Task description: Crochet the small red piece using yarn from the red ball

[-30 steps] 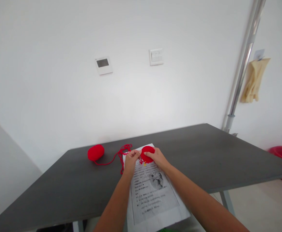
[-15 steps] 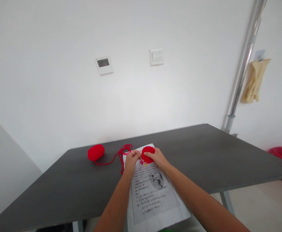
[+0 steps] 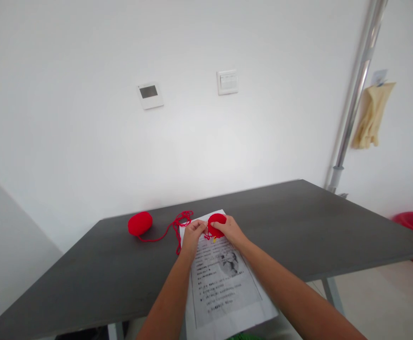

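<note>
Since the right hand (image 3: 232,230) has its fingers clamped on the red round pc (image 3: 216,218), prob. best to keep that grip light & the rim flat, so the left hand (image 3: 193,230) can work the edge w/o puckering it. Left fingers are together at the pc's left edge; can't tell what's btwn them, too small. Loose yarn (image 3: 178,220) on the left should have slack, bc a snag might tug the work. Pc looks bright red, roundish & prob. soft, w/ a small yellow bit (image 3: 214,239) at its near edge. It's over the far end of the printed sheet (image 3: 222,302) on the worktop (image 3: 280,226); red yarn ball (image 3: 140,223) is far left.
</note>
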`<act>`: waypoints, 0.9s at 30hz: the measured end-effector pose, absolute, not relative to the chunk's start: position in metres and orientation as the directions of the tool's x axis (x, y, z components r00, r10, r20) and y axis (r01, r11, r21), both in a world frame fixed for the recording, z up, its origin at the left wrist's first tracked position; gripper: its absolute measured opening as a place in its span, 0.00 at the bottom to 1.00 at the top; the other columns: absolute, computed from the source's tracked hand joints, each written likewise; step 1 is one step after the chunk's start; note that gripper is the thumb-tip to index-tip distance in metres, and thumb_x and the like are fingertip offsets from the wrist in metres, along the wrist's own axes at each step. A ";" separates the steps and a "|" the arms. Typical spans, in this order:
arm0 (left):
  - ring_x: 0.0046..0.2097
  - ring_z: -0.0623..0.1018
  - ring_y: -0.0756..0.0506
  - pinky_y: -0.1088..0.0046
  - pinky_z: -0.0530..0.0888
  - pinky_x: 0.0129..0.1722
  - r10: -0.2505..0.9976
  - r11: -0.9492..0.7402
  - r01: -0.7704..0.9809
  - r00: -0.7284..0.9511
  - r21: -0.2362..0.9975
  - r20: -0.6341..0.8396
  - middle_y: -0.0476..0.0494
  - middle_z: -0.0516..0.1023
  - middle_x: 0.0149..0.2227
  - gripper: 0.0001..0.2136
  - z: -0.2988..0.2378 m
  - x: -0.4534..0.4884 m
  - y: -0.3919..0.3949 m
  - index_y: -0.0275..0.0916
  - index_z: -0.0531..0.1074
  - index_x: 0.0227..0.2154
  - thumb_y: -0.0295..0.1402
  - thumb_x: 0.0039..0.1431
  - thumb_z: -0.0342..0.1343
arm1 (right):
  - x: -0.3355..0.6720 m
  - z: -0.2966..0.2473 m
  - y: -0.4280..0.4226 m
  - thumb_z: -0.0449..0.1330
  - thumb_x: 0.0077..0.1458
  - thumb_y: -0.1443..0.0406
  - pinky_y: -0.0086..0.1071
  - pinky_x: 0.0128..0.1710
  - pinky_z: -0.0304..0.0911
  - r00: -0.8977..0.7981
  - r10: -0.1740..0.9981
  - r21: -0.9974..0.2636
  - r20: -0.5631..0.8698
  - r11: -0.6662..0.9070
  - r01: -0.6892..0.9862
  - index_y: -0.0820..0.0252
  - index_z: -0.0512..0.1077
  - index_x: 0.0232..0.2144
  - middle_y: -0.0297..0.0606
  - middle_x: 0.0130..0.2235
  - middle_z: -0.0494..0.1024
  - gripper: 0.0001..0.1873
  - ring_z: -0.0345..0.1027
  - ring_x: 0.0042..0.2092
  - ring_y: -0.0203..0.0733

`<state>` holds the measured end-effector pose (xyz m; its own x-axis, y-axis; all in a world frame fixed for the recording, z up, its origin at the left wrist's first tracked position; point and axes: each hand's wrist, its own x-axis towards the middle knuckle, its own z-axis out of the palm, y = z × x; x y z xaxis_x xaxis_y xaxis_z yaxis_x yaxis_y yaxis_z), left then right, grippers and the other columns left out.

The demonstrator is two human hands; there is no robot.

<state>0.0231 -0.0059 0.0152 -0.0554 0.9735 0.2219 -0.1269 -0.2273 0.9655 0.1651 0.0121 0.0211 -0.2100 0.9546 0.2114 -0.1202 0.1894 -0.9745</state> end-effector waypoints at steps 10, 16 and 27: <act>0.25 0.67 0.52 0.76 0.64 0.29 0.977 -0.213 -0.160 -0.035 0.964 0.210 0.50 0.69 0.20 0.09 0.016 0.023 -0.007 0.34 0.73 0.21 0.36 0.43 0.62 | 0.166 0.020 0.013 0.61 0.41 0.61 0.28 0.25 0.60 -0.213 0.956 -0.975 0.204 0.180 -0.128 0.63 0.71 0.21 0.33 0.21 0.74 0.09 0.65 0.24 0.36; 0.25 0.67 0.52 0.76 0.64 0.29 0.975 -0.223 -0.133 -0.023 0.966 0.221 0.50 0.70 0.19 0.08 0.014 0.022 -0.006 0.35 0.73 0.21 0.36 0.43 0.62 | 0.166 0.023 0.011 0.61 0.40 0.61 0.27 0.24 0.59 -0.203 0.959 -0.976 0.200 0.176 -0.131 0.63 0.70 0.20 0.33 0.20 0.72 0.09 0.64 0.23 0.35; 0.25 0.68 0.52 0.76 0.64 0.29 0.974 -0.227 -0.121 -0.023 0.966 0.226 0.50 0.70 0.20 0.08 0.013 0.021 -0.005 0.35 0.73 0.20 0.35 0.44 0.61 | 0.166 0.022 0.012 0.61 0.41 0.60 0.27 0.25 0.59 -0.199 0.953 -0.973 0.227 0.214 -0.086 0.63 0.70 0.20 0.33 0.21 0.73 0.10 0.64 0.24 0.35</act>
